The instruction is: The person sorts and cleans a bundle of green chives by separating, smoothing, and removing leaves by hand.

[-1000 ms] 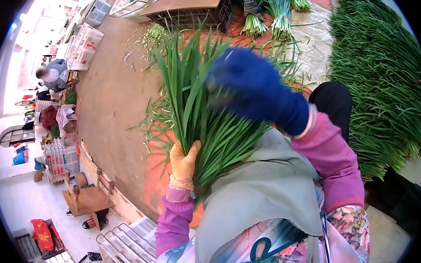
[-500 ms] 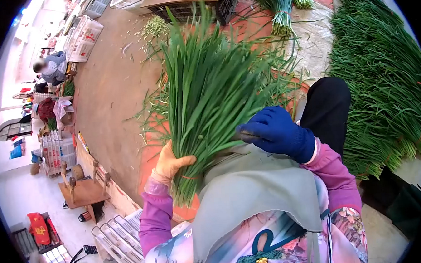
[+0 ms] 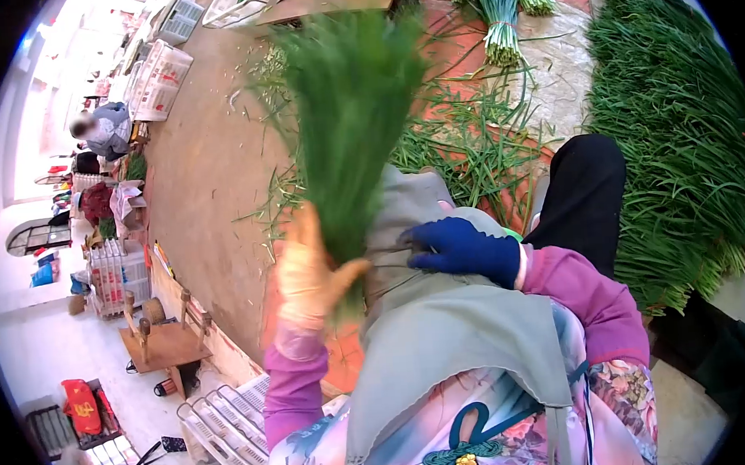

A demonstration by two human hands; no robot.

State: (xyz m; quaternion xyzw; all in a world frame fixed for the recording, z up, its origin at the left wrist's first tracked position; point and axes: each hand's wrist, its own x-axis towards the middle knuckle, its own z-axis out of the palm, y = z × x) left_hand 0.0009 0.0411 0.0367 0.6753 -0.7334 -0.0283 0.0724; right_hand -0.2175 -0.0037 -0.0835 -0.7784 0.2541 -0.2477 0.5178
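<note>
My left hand (image 3: 307,274), in a light orange glove, is closed around the lower part of a bunch of Chinese chives (image 3: 353,107). The bunch stands upright with its leaf tips pointing away from me, and both it and the hand are smeared by motion. Over the grey apron (image 3: 453,329) on my lap is my right hand (image 3: 466,249) in a dark blue glove. Its fingers point left, slightly bent and apart, with nothing seen in them. Loose chive leaves (image 3: 486,142) lie scattered on the orange sheet beyond my knees.
A long heap of chives (image 3: 680,149) covers the right side. Tied bundles (image 3: 501,36) lie at the far end of the sheet. At the left are an upturned stool (image 3: 163,340), white crates (image 3: 222,425) and a seated person (image 3: 106,131) farther off.
The chive bunch has become narrower and more upright, blurring as my left hand moves. My right hand has shifted left and down, away from the leaves, to over the apron.
</note>
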